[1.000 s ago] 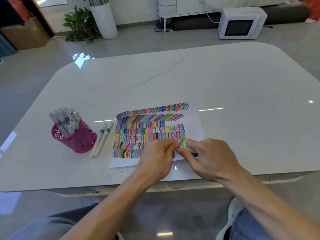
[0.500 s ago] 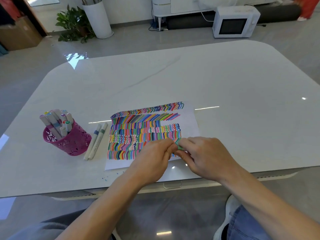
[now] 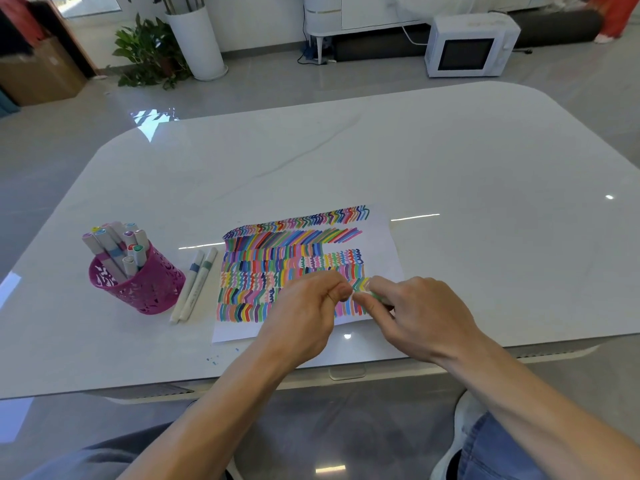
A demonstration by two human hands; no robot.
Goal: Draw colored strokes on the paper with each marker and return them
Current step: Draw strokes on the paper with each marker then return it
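The white paper (image 3: pixel 384 237) lies near the table's front edge, mostly filled with rows of coloured strokes. My right hand (image 3: pixel 422 313) hovers over its lower right corner and grips a light green marker (image 3: pixel 375 296), only a short piece of which shows. My left hand (image 3: pixel 308 317) is pinched shut just left of the marker's end, a small gap apart. It seems to pinch the marker's cap, which is hidden in the fingers. A pink openwork cup (image 3: pixel 145 289) holding several markers (image 3: pixel 114 247) stands to the left of the paper.
Two white markers (image 3: pixel 194 285) lie side by side between the cup and the paper. Small ink specks (image 3: pixel 213 360) mark the white table (image 3: pixel 450 161) near the front edge. On the floor beyond stand a microwave (image 3: pixel 471 46), a plant (image 3: pixel 149 53) and a white vase (image 3: pixel 197 43).
My fingertips met on the marker's end before; now the hands are slightly apart. The camera view has shifted a little, and the paper and cup have stayed where they were.
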